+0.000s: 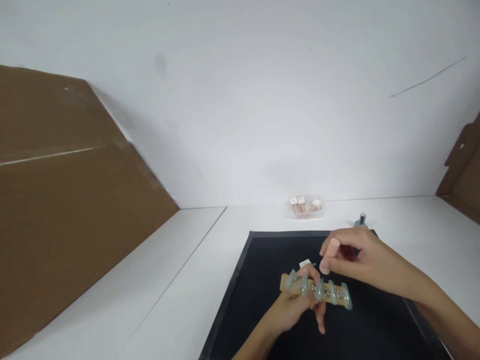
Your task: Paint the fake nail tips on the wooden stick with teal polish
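My left hand [296, 307] is closed round a tan wooden strip [315, 290] that carries several pale blue-green false nail tips in a row, held over the black mat [262, 280]. My right hand [356, 260] hovers just above the strip's right half, its thumb and fingers pinched together; what they pinch is hidden. A small white piece [304, 263] shows between the two hands, just above the strip.
A clear tray [306, 207] with several wooden sticks stands by the wall behind the mat. A small nail polish bottle [361, 220] stands at the mat's far right corner. Brown cardboard panels rise at the left [56, 200] and far right [463, 170]. The table top [168, 280] is white.
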Demonstrator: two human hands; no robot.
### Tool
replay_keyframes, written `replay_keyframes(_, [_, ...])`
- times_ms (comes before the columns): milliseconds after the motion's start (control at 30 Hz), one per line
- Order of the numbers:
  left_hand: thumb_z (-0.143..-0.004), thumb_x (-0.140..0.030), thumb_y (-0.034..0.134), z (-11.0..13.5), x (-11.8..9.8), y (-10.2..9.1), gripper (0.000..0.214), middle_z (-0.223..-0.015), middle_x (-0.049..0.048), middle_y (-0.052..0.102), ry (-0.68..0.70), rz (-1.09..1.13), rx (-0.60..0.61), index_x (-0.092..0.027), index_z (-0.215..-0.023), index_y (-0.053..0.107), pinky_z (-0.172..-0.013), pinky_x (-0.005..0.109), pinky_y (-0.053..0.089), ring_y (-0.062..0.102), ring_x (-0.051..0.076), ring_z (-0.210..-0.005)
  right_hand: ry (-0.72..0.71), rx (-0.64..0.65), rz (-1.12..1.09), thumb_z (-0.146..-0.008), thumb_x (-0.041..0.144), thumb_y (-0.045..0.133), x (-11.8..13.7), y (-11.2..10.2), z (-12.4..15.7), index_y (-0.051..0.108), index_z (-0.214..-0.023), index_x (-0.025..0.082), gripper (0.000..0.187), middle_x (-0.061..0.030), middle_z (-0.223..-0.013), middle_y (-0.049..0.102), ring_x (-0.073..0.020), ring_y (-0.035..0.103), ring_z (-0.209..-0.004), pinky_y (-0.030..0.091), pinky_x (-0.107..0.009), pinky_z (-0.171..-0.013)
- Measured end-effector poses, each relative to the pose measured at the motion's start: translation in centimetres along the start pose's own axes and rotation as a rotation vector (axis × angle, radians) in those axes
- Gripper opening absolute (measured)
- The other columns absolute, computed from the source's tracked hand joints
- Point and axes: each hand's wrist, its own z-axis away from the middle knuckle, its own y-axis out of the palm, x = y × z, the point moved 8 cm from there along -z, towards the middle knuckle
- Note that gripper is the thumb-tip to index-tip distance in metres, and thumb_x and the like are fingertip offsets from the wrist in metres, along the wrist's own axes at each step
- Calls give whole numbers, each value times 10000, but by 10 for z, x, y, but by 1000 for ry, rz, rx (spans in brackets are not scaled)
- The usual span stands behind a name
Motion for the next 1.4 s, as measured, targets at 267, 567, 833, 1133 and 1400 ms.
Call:
replay_keyframes(267, [-792, -372, 629, 0, -5, 2, 285, -519, -58, 545, 17, -43, 20, -174, -821, 426, -412, 182, 488, 536, 73, -422, 1, 40, -12, -844, 305, 582, 5, 4, 0, 648, -694, 163, 218, -18, -690, 621, -99, 488, -568, 345, -208, -492])
replay_keyframes(567, [-794, -362, 630, 0, -8, 3, 274, -514, -55, 554, 11, -51, 1, -170, -803, 435, -404, 171, 473, 535, 72, -401, -15, 50, 3, -834, 298, 594, 9, 3, 0, 654, -686, 163, 210, -15, -674, 616, -100, 498, -564, 350, -207, -485])
replay_keyframes(833, [-784, -357, 638, -1, -7, 1, 265, -524, -50, 543, 35, -40, 8, -163, -787, 458, -405, 186, 483, 536, 78, -418, -60, 104, -20, -806, 261, 623, 14, 8, -1, 670, -687, 158, 165, -10, -660, 595, -102, 515, -576, 365, -203, -496])
replay_keyframes(1133, [-785, -380, 634, 0, -9, 1, 279, -531, -55, 536, 33, -64, 6, -163, -804, 461, -420, 186, 484, 526, 71, -424, -82, 136, -14, -797, 238, 629, 16, 10, -2, 676, -682, 154, 150, -12, -668, 595, -101, 516, -577, 366, -200, -492])
replay_keyframes(1400, [-778, -342, 648, -2, -11, 2, 268, -528, -61, 518, 61, -34, 20, -148, -798, 462, -407, 175, 488, 518, 61, -425, -126, 170, -47, -785, 222, 642, 18, 12, 1, 682, -669, 150, 142, -4, -664, 592, -85, 523, -560, 371, -178, -481])
